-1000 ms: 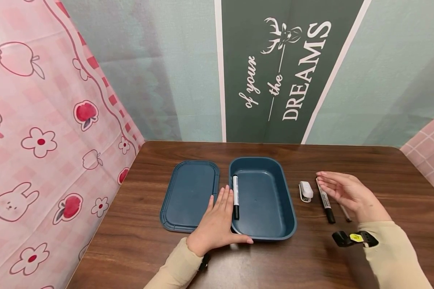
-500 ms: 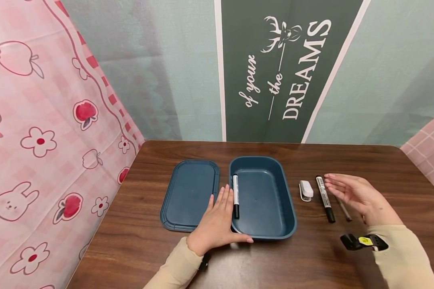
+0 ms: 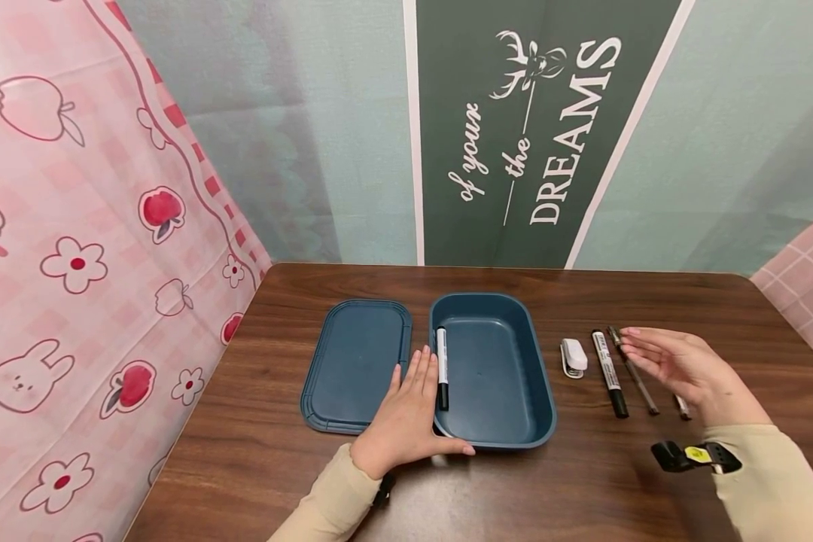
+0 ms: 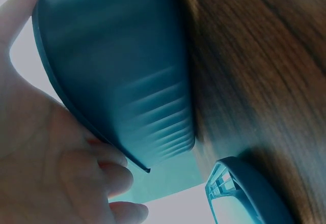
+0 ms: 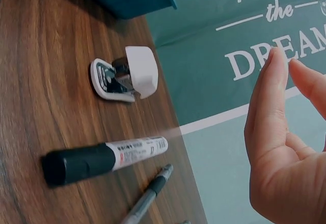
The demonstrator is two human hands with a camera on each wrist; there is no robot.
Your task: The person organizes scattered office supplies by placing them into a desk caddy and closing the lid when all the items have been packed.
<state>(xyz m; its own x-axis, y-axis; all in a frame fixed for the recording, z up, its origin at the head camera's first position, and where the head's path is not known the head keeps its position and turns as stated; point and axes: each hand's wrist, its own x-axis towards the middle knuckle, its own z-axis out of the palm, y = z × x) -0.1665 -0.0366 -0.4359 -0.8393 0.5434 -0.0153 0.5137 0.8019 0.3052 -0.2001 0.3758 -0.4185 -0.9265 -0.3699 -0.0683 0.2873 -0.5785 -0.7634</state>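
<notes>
My left hand (image 3: 406, 410) rests on the left rim of a blue plastic box (image 3: 497, 376), fingers straight along the side and thumb spread over the near edge. Inside that box, against its left wall, lies a white marker (image 3: 443, 365) with a black cap. My right hand (image 3: 694, 376) hovers over the table's right side, fingers extended and nothing between them and the thumb. Beneath and left of it lie a slim pen (image 3: 640, 385) and a second black-capped marker (image 3: 610, 374). Another slim item (image 3: 683, 407) shows partly, mostly hidden under this hand.
A small white stapler (image 3: 573, 358) stands between the box and the second marker. The blue lid (image 3: 352, 361) lies flat left of the box, partly behind my left hand. Hanging cloths border the wooden table (image 3: 528, 497) at the back and left.
My right hand has moved right, from over the second marker to past the slim pen, uncovering both and the end of another slim item. My left hand stays put.
</notes>
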